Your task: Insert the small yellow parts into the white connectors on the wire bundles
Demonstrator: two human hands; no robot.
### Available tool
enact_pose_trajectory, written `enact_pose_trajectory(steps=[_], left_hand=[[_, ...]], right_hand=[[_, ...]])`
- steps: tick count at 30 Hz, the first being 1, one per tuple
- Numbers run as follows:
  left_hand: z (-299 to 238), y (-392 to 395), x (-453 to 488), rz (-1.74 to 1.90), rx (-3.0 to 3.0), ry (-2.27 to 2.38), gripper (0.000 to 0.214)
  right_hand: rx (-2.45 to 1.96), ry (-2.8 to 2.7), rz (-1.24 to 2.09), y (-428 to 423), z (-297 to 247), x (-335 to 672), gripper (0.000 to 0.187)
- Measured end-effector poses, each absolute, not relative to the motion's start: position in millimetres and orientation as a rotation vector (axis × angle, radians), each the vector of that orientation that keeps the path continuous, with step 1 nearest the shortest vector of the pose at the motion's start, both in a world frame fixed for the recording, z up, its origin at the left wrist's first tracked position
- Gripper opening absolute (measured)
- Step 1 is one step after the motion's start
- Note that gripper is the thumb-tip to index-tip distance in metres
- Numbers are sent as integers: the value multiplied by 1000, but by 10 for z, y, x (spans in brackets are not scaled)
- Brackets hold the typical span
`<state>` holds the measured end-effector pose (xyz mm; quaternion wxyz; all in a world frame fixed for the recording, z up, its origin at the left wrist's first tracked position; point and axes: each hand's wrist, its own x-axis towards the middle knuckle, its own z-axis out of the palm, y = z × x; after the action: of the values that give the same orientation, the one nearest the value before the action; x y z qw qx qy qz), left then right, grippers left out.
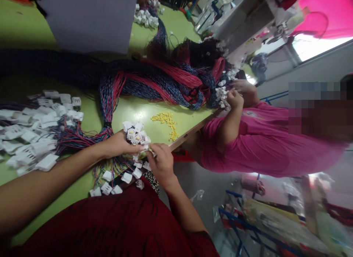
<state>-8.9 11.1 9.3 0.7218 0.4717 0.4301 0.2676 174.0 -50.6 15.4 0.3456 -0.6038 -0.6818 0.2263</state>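
My left hand [120, 143] is closed around a bunch of white plastic connectors [135, 133], some with small yellow pieces in their faces. My right hand [162, 163] has its fingertips pinched at the edge of that bunch, near my left thumb; what lies between them is too small to make out. Red and blue twisted wires [107, 106], tied with a dark band, run down beside my left wrist. A scatter of small yellow pieces [165, 120] lies on the green tabletop [138, 108] beyond my hands. More white connectors [127, 177] hang below, close to my dark red clothing.
A large heap of white connectors [33, 135] spreads over the left side. Thick wire bundles [165, 80] stretch across the table, and a grey panel [91, 21] stands behind them. A co-worker in a pink shirt [248, 139] handles connectors at the right. Blue-framed racks [234, 216] stand beyond.
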Motion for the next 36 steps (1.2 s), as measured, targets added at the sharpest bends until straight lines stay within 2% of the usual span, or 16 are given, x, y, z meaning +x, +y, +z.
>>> enact_pose_trajectory(steps=[2,5,12,15,19,22,30,36], left_hand=[[81,107,-74,640,1023,965,23],[55,107,-64,664,1020,967,23],[85,107,-84,691,934,1004,30],[105,100,-88,700,904,1011,30],[97,110,-94,710,993,974,26],[77,124,-103,704,1074,958,26],[7,138,-126,733,1121,895,26],[18,148,-115,731,1074,913,24]], right_hand=[[-1694,-1582,426,-494,43,1914,13],[-1864,-1397,354,-440,-96,2166,15],[-2086,-1578,277,-277,-171,2295,14],[-2018,-1627,374,-269,-112,2242,15],[-1747,-1495,750,-329,117,2024,8],[-1528,-1550,897,-351,332,1784,6],[-1452,-1755,623,-274,453,1527,8],[-1498,-1755,729,-224,443,1526,7]])
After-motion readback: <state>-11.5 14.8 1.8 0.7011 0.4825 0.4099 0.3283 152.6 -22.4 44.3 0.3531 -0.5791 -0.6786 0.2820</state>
